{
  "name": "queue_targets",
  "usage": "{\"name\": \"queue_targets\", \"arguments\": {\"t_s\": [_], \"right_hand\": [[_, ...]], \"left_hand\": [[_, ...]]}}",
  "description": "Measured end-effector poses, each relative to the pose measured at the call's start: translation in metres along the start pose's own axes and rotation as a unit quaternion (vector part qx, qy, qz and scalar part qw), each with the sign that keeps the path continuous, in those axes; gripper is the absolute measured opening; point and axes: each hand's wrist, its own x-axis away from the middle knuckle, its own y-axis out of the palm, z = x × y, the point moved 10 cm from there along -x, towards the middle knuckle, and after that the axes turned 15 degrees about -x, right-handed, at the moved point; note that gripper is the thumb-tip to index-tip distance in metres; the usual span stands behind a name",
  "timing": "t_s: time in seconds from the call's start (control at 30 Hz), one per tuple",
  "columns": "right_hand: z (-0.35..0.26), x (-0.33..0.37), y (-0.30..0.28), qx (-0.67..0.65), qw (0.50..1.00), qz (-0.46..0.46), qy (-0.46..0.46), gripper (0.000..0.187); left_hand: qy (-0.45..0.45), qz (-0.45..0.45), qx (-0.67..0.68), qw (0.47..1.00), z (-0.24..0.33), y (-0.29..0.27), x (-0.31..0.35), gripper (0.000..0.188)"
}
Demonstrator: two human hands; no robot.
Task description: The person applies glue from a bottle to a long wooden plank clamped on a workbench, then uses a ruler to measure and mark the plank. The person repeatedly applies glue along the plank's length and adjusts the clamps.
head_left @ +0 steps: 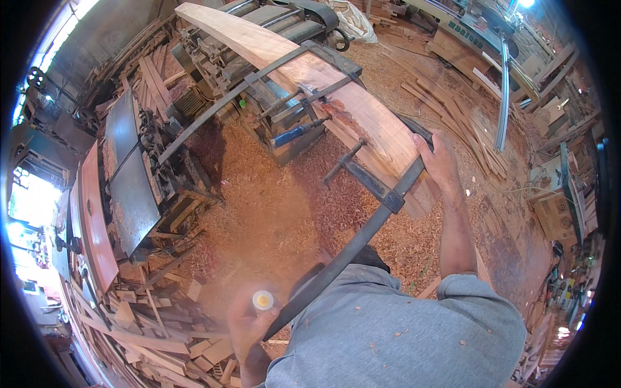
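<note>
A long pale wooden board (381,123) with a reddish-brown rough patch lies across a machine, and several bar clamps cross it. My right hand (438,161) is closed round the head end of the nearest bar clamp (352,249), its thumb against the board's edge. That clamp's long dark bar slants down past my body to the lower left. Its sliding jaw (392,200) and screw handle sit beside the board's near end. Low on the left, my left hand (247,326) grips a small white bottle (263,300) with a yellow centre on top, seen from above.
A second bar clamp (220,107) sticks out leftward at about waist height. Left stands a machine with dark metal tables (132,200); offcuts (155,323) pile up below it. Shavings (259,207) cover the floor. Long wooden strips (446,116) lie to the right, near a green-lettered machine (459,39).
</note>
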Motion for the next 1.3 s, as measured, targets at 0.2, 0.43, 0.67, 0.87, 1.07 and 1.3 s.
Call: {"name": "queue_targets", "arguments": {"t_s": [0.2, 0.43, 0.67, 0.87, 1.07, 1.3], "right_hand": [[-0.0015, 0.0003, -0.0009, -0.003, 1.0, -0.003, 0.004, 0.052], [-0.0036, 0.0012, -0.0019, -0.012, 1.0, 0.001, -0.006, 0.052], [0.0004, 0.0006, -0.0004, -0.027, 1.0, -0.006, 0.013, 0.051], [-0.0027, 0.0005, -0.0008, -0.016, 1.0, -0.001, -0.003, 0.05], [-0.002, -0.0005, -0.0014, -0.004, 1.0, -0.001, -0.023, 0.048], [-0.0016, -0.0002, -0.0009, -0.019, 1.0, -0.002, -0.012, 0.049]], "left_hand": [[-0.001, 0.003, -0.001, 1.0, 0.0016, 0.0, -0.0003, 0.046], [0.003, 0.0, -0.01, 1.0, 0.001, -0.0004, -0.0008, 0.046], [0.023, -0.005, -0.034, 0.999, -0.0021, -0.0016, 0.0003, 0.046], [0.03, -0.008, -0.049, 0.998, -0.0021, -0.002, -0.0007, 0.046], [0.027, -0.01, -0.029, 0.999, -0.0014, -0.0009, -0.0003, 0.046], [0.041, -0.009, -0.034, 0.999, -0.0001, -0.001, -0.0003, 0.044]]}}
